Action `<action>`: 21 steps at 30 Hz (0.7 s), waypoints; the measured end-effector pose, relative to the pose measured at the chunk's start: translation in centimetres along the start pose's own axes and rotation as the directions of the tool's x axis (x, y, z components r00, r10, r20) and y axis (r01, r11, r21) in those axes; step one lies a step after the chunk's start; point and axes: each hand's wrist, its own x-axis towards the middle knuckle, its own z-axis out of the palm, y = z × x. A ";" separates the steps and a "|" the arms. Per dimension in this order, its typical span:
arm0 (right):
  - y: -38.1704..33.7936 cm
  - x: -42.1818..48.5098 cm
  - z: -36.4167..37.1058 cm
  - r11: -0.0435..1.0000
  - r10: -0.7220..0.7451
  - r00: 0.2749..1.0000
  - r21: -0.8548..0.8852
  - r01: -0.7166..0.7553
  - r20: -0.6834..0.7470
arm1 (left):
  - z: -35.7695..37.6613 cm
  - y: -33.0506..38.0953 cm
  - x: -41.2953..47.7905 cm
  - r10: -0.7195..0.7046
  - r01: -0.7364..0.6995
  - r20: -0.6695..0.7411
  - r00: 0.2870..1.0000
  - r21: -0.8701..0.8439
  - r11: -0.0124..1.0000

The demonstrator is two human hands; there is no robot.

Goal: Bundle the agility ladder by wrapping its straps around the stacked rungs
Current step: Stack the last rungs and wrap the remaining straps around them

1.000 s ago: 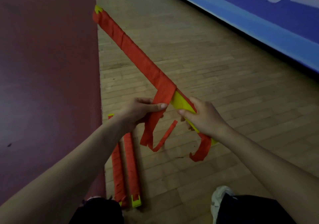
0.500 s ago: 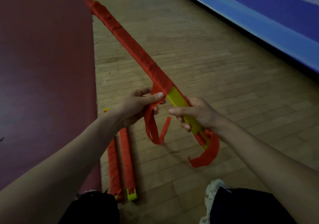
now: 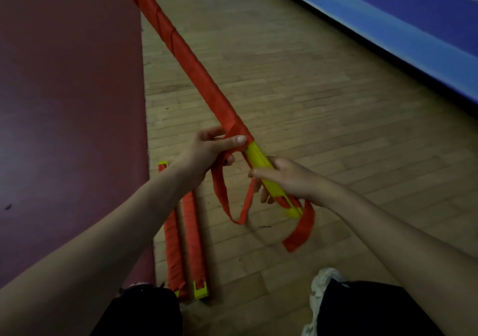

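Two hands meet above the wooden floor (image 3: 310, 102): the left hand (image 3: 209, 152) pinches the orange strap (image 3: 222, 193) against the edge of the wrapping, thumb on top, while the right hand (image 3: 287, 177) curls around the bare yellow stacked rungs (image 3: 260, 158). A slack loop of strap hangs between them. Two wrapped bundles (image 3: 192, 232) lie below, beside a maroon mat (image 3: 64, 102).

We stand in an indoor sports hall: pale wooden strip flooring (image 3: 323, 108) fills the middle of the frame, a maroon painted court zone (image 3: 67, 97) covers the left, a blue barrier board (image 3: 382, 22) with large white lettering lines the upper right, and a red-and-yellow agility ladder (image 3: 207, 87) crosses the centre.
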 end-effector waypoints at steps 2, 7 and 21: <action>0.6 0.2 0.7 0.980 -0.039 0.992 -0.198 0.015 -0.117 | 0.0 -0.1 0.1 -0.007 0.006 -0.092 0.996 -0.009 1.000; 0.7 0.1 1.1 0.941 -0.156 0.930 -0.335 0.038 -0.332 | 0.2 -0.3 0.3 0.005 -0.009 -0.152 0.988 -0.024 1.000; -0.4 0.0 -1.3 0.994 -0.085 0.889 -0.095 0.046 -0.450 | -0.1 -0.5 0.4 -0.106 0.109 0.078 0.991 -0.033 0.993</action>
